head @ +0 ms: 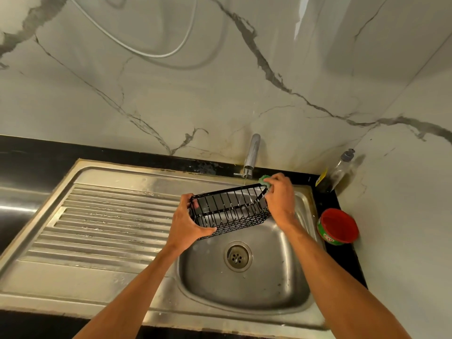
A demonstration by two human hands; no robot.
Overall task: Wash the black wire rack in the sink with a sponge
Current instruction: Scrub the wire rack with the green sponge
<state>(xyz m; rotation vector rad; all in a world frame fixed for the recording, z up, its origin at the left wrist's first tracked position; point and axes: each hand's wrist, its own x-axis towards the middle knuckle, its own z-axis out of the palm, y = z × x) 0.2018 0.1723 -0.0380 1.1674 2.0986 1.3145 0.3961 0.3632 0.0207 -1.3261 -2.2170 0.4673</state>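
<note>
A black wire rack [230,211], shaped like a small basket, hangs in the air over the steel sink [244,285]. My left hand [187,222] grips its left end, thumb under the lower edge. At the rack's far right corner my right hand [280,199] holds a green sponge [265,179] against the top wire. A thin stream of water falls from the tap [252,155] through the rack.
A ribbed steel drainboard [105,223] lies left of the basin. On the black counter at the right stand a red-lidded green tub [338,227] and a clear soap bottle [336,173]. A marble wall rises behind, with a white hose hanging on it.
</note>
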